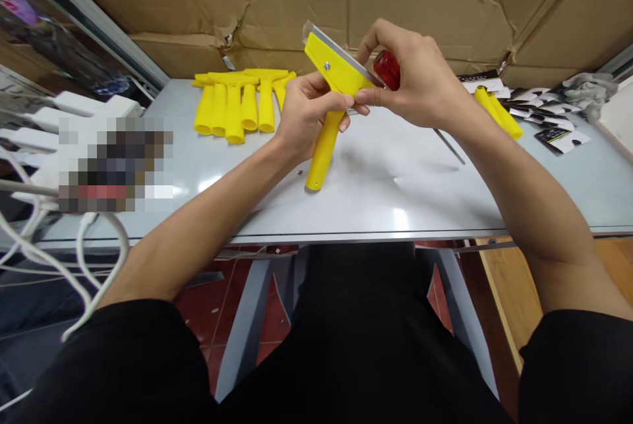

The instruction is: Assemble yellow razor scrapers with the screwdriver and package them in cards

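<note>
A yellow scraper [325, 153] with a metal blade along its wide head is held up tilted over the table. My left hand [309, 111] is closed around it where the head meets the handle. With thumb and fingers, my right hand [408, 74] pinches the right end of the head. A screwdriver with a red handle [387, 68] is also tucked in my right hand, its shaft pointing down to the right. One screw [327, 66] shows in the head's left part. On the table below lies a small metal piece [299, 172], probably a screw.
Several yellow scraper bodies [234, 111] lie at the back left. Two yellow handles [498, 113], black-and-white cards [561, 139] and a grey crumpled cloth [588, 94] are at the right. White cables [82, 279] hang at the left; cardboard [306, 8] stands behind the table.
</note>
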Motion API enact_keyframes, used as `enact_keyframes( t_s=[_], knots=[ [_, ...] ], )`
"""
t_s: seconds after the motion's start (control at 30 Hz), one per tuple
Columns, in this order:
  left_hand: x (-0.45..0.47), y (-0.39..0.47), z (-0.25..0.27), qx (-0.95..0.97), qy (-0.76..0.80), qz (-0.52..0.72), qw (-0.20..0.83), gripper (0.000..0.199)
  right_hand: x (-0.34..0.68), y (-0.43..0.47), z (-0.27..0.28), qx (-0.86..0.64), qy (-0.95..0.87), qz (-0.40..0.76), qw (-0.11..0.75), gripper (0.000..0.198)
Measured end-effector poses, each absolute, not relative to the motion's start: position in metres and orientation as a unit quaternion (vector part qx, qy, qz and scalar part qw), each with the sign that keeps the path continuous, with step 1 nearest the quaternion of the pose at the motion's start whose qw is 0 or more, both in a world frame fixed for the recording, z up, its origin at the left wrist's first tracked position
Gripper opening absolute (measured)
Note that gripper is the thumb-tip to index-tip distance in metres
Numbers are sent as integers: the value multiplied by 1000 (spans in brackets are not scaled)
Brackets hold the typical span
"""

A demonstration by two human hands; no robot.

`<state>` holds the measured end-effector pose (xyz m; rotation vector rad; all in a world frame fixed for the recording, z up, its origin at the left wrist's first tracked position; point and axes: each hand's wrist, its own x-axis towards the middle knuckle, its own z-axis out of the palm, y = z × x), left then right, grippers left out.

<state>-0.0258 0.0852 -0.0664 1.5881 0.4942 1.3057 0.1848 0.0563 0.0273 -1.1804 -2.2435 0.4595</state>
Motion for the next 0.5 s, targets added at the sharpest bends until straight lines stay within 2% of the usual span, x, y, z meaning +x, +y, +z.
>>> enact_keyframes(
  t_s=[0.17, 0.23, 0.33, 0.5],
  knots=[
    [-22, 77, -62, 631, 223, 551, 497, 27, 185, 69, 21, -423, -839, 153, 307, 35],
    [-21, 75, -61, 637, 236, 540, 497, 30, 186, 70, 22, -416, -841, 142, 314, 29],
    [-24, 78, -65, 675, 233, 512, 477, 37, 188, 70, 25, -409, -850, 149, 296, 30],
    [-26, 80, -66, 685, 217, 513, 469, 30, 190, 65, 28, -404, -835, 221, 300, 34]
  ],
)
